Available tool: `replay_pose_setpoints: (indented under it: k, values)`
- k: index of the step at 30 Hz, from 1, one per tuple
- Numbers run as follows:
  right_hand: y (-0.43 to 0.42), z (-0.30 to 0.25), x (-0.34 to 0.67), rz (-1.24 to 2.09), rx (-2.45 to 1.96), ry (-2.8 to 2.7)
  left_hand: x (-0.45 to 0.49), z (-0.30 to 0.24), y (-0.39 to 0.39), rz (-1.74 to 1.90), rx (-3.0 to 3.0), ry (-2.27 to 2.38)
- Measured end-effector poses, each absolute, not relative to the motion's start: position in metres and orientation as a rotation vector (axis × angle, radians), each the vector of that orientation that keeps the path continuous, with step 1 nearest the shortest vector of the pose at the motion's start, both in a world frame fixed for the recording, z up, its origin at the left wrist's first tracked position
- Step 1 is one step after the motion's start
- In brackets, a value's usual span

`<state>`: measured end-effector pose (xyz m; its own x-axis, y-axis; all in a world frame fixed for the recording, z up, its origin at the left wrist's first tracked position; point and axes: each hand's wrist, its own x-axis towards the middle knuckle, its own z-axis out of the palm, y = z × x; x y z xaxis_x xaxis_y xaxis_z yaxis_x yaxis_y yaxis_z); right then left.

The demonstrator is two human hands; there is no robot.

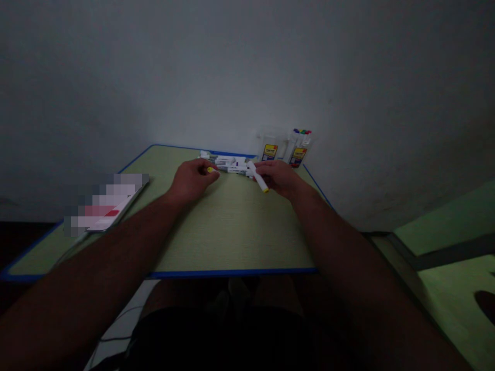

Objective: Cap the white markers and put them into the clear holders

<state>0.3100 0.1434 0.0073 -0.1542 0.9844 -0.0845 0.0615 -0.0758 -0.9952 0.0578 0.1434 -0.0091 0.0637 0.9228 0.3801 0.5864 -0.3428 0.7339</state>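
Observation:
My right hand (276,175) grips a white marker (260,180) slanting down toward me, its yellow end lowest. Between the thumb and fingers of my left hand (193,179) is a small yellow and white piece that looks like a marker cap (211,170). A gap separates the two hands. Just behind them, several white markers (232,164) lie in a loose group near the table's far edge. The fingers partly hide some of these markers, and their tips are too small to make out.
At the back right stand a clear plastic case (269,147) with a yellow label and another case (299,147) holding colour-capped markers. A flat, blurred device (112,206) with a cable lies on the left. The table (232,232) has a blue edge and meets a grey wall (232,77).

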Motion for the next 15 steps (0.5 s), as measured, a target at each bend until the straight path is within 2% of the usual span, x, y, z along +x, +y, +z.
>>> replay_pose_setpoints:
  k: [15]
  values:
    - [0.1383, 0.011, 0.3065, 1.335, -1.273, -1.389, 0.0564, -0.0119, 0.1465, 1.177, 1.98, 1.519]
